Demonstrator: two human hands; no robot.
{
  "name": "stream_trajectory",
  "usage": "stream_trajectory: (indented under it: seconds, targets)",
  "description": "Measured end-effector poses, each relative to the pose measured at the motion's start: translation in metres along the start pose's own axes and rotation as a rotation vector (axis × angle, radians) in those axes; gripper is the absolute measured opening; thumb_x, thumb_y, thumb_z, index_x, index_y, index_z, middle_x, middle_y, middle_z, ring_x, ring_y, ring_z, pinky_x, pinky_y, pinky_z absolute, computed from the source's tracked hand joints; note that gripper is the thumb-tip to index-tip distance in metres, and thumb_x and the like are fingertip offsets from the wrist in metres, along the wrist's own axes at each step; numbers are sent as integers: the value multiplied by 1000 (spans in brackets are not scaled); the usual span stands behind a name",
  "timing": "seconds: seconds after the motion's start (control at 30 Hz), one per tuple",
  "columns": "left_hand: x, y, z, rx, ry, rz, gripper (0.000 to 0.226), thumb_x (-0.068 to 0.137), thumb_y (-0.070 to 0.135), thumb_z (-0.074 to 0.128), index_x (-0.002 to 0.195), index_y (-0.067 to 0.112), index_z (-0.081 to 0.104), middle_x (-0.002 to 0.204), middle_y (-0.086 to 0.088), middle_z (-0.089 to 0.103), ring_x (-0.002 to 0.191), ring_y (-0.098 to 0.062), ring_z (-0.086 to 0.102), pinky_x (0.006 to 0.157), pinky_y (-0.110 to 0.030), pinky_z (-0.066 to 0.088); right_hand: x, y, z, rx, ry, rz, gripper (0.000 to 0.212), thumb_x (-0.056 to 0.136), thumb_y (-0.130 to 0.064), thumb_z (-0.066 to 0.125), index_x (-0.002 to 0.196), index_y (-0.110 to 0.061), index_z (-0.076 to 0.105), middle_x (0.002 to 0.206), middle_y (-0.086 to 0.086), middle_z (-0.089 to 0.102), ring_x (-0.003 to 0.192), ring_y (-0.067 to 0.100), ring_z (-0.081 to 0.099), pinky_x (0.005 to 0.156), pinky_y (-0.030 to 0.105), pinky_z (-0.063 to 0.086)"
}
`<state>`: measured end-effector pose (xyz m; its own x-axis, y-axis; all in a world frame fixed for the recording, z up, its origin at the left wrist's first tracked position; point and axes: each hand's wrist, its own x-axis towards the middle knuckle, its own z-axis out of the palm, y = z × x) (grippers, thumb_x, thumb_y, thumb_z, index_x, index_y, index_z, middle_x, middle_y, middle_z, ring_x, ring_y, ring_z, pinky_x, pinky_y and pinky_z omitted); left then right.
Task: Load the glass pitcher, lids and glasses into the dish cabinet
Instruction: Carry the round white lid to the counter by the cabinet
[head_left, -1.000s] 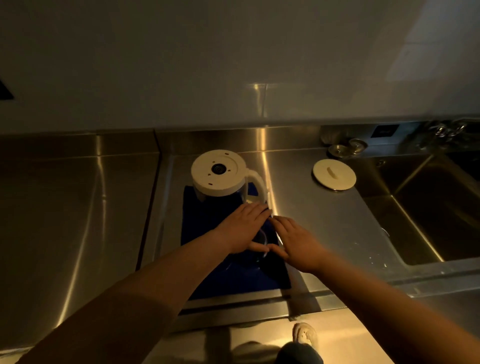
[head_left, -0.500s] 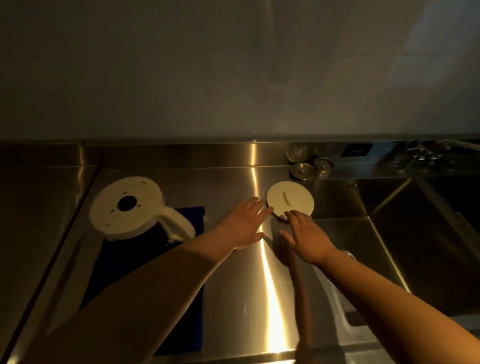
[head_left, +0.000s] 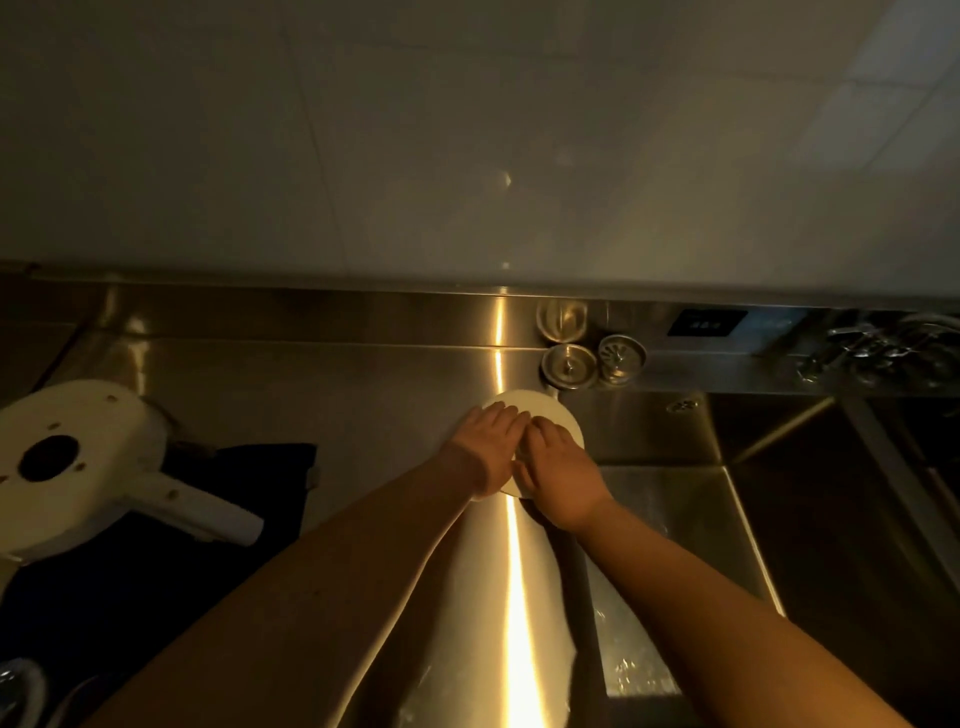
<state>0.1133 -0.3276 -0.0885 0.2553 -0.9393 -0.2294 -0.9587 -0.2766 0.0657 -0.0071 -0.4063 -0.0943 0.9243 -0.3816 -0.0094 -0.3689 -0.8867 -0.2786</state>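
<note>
- Two hands, left hand (head_left: 485, 449) and right hand (head_left: 558, 475), cover the white lid (head_left: 540, 405) on the tabletop (head_left: 363, 395).
- Fingers (head_left: 501, 418) lie flat together, probably steadying it for lifting.
- Pitcher (head_left: 78, 462) waits at 9 o'clock.

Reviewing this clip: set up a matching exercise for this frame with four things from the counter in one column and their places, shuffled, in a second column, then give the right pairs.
Things:
1. round white lid
2. pitcher
3. two metal sink strainers
4. sink basin

Places:
A. far left, standing on the dark blue mat
B. at the back of the counter, against the backsplash
C. under both hands, the left hand and the right hand, mid-counter
D. right of the hands, sunk below counter level

Pairs: 1-C, 2-A, 3-B, 4-D
</note>
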Motion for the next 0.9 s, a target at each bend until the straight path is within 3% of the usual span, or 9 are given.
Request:
stream_trajectory:
  seconds: [0.1,0.23,0.37,0.5,0.67,0.8,0.9]
  targets:
    - [7,0,10,-24,80,9,64,98,33,40,150,11,10,157,-8,16,143,-21,14,115,-34,8,2,7,9,66,59,18,45,94,-26,49,134,-6,42,133,13,46,116,27,44,97,33,38]
    - [9,4,18,-157,216,59,57,95,26,45,146,5,28,144,-15,39,132,-27,36,109,-33,24,0,16,15,171,144,49,33,92,-23,53,122,-8,52,118,10,56,107,23,50,89,30,39]
    - [9,4,20,-57,229,10,61,94,36,44,147,12,25,140,-9,41,125,-23,39,102,-31,29,-2,17,15,199,158,40,31,90,-17,53,120,-11,54,117,8,59,107,22,53,88,28,41]
    - [6,-2,18,5,258,14,51,94,37,47,138,13,37,131,-8,47,115,-22,45,93,-31,37,-4,17,14,190,148,44,32,91,-19,54,122,-11,53,121,8,57,111,22,51,92,29,40]
    - [-3,1,15,12,232,-5,40,94,32,51,127,10,49,122,-10,54,108,-24,52,86,-33,43,-5,12,17,214,154,49,30,90,-22,57,118,-12,55,118,8,58,106,22,51,86,30,40]
    - [-14,10,12,87,346,37,18,68,26,80,78,16,68,76,-1,65,66,-14,61,54,-24,47,-12,8,21,210,152,15,31,87,-20,62,116,-11,56,115,8,59,103,23,52,84,33,44]
    - [-24,13,12,159,359,13,17,63,28,81,70,20,67,69,4,62,60,-9,59,50,-21,44,-19,4,21,204,144,-35,40,80,-17,69,117,-9,56,114,9,59,103,25,53,84,35,46]
